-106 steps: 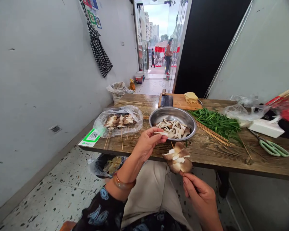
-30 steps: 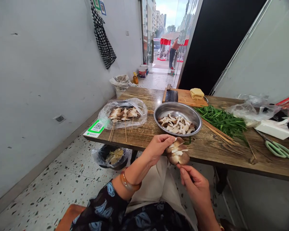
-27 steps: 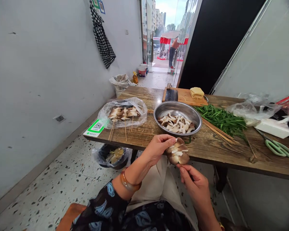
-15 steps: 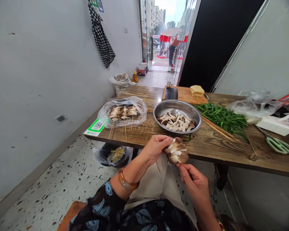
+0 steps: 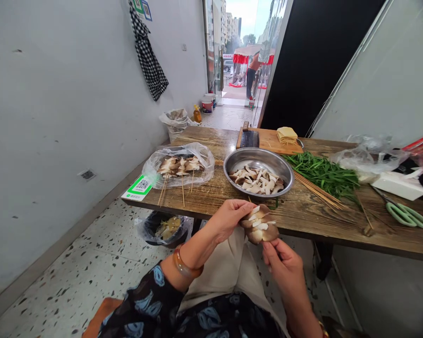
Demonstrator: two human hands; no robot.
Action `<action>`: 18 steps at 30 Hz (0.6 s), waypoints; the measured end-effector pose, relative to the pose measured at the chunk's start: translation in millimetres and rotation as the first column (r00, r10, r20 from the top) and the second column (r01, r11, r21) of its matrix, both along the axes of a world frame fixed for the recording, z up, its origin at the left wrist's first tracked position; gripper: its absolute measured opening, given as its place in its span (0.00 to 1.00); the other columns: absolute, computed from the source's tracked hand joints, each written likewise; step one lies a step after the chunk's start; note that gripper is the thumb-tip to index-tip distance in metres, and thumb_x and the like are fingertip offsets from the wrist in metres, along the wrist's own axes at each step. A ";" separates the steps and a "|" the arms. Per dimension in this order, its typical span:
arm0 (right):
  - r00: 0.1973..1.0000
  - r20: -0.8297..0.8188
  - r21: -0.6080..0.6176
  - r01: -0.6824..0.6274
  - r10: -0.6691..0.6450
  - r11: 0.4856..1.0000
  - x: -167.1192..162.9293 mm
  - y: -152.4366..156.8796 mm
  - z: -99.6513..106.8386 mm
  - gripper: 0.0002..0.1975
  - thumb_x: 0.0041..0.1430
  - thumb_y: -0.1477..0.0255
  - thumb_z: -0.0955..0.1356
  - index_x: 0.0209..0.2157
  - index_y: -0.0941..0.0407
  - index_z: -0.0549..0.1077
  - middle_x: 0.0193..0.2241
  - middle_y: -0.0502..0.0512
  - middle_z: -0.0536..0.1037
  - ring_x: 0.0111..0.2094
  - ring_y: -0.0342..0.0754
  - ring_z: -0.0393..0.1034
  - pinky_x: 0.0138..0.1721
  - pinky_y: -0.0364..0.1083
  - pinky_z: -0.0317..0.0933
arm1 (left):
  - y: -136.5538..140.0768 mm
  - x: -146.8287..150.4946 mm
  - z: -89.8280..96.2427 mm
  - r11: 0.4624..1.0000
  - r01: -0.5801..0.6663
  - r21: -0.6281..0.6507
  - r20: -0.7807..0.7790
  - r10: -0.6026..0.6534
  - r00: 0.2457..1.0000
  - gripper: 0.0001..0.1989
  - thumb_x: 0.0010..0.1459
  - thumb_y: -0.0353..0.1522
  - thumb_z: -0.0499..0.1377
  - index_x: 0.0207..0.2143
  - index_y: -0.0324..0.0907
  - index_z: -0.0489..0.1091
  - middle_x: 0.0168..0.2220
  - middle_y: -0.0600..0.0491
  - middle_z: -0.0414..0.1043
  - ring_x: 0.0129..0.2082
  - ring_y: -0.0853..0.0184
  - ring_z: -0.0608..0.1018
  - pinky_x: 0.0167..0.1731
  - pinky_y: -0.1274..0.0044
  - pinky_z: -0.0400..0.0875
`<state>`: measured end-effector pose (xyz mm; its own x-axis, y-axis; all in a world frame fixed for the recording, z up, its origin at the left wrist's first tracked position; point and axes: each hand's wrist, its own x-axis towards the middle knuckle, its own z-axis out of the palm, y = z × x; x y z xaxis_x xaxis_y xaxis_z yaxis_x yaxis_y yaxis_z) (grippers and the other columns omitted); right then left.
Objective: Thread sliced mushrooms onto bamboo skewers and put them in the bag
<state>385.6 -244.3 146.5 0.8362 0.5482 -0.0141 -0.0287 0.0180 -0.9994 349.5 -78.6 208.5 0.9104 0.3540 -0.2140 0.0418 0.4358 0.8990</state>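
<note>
Head view: see a mushroom skewer (image 5: pixel 261 226) held out over the lap (image 5: pixel 220 281), just off the near edge of the worktop (image 5: pixel 303 216). Pinched at its upper end by the left hand (image 5: pixel 227 218), and underneath, by the bare stick, with the right hand (image 5: pixel 284 263); both hands closed finger to thumb. Judging by this grip, threading or straightening the upper part of the skewer; for the next move, probably calling for a firm lower hold and a straight push, without tearing the soft caps. Just beyond, note a steel bowl (image 5: pixel 257 156) of cut mushroom pieces (image 5: pixel 259 180), with a raised rim to clear when reaching in. To the left, find more skewers (image 5: pixel 176 165) in a clear plastic bag (image 5: pixel 209 164), stick ends poking out. To the right, find loose sticks (image 5: pixel 317 190) beside green leaves (image 5: pixel 324 173), then scissors (image 5: pixel 405 215) farther off. Behind the bowl, see a cleaver (image 5: pixel 249 139) and yellow sheets (image 5: pixel 286 134) on a cutting board (image 5: pixel 268 138)
</note>
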 end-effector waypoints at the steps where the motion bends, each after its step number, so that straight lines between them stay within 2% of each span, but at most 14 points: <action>1: 0.996 -0.084 0.059 -0.003 0.008 0.998 0.3 1.9 1.3 0.18 0.54 0.58 0.69 0.21 0.57 0.68 0.14 0.43 0.61 0.16 0.37 0.49 0.18 0.40 0.43 | 1.5 0.8 0.7 0.999 -0.006 -0.051 -0.007 0.006 1.000 0.21 0.44 0.45 0.67 0.33 0.35 0.77 0.27 0.51 0.73 0.25 0.73 0.70 0.28 0.80 0.61; 4: 0.963 -0.266 0.193 0.006 0.046 0.981 0.7 8.0 4.7 0.18 0.51 0.57 0.71 0.22 0.57 0.69 0.13 0.42 0.60 0.15 0.36 0.46 0.17 0.39 0.41 | 4.8 1.4 1.4 0.981 -0.008 -0.192 -0.017 0.005 1.000 0.26 0.49 0.50 0.61 0.37 0.35 0.75 0.32 0.47 0.74 0.27 0.70 0.74 0.30 0.78 0.66; 7: 0.946 -0.316 0.229 0.009 0.065 0.973 0.6 11.8 5.4 0.18 0.49 0.58 0.73 0.22 0.57 0.69 0.13 0.42 0.61 0.15 0.35 0.46 0.17 0.38 0.40 | 4.6 -1.1 0.3 0.973 0.006 -0.232 -0.005 -0.007 1.000 0.26 0.50 0.50 0.61 0.36 0.35 0.75 0.33 0.46 0.74 0.28 0.70 0.75 0.30 0.77 0.68; 12: 0.967 -0.243 0.181 -0.029 0.073 0.983 0.6 14.2 0.5 0.17 0.52 0.58 0.72 0.23 0.58 0.70 0.14 0.43 0.62 0.15 0.35 0.48 0.17 0.38 0.42 | 0.4 -5.5 -1.1 0.996 0.006 -0.089 0.002 -0.006 1.000 0.21 0.42 0.41 0.69 0.36 0.37 0.75 0.30 0.52 0.73 0.27 0.73 0.72 0.28 0.80 0.66; 18: 0.988 -0.149 0.078 -0.032 0.043 0.996 -1.6 19.3 -4.5 0.19 0.52 0.55 0.70 0.23 0.57 0.70 0.14 0.43 0.61 0.15 0.36 0.48 0.15 0.38 0.43 | 3.0 -4.3 -10.4 1.000 -0.020 -0.009 -0.009 0.020 1.000 0.21 0.41 0.41 0.70 0.35 0.36 0.75 0.28 0.51 0.72 0.26 0.73 0.70 0.27 0.81 0.62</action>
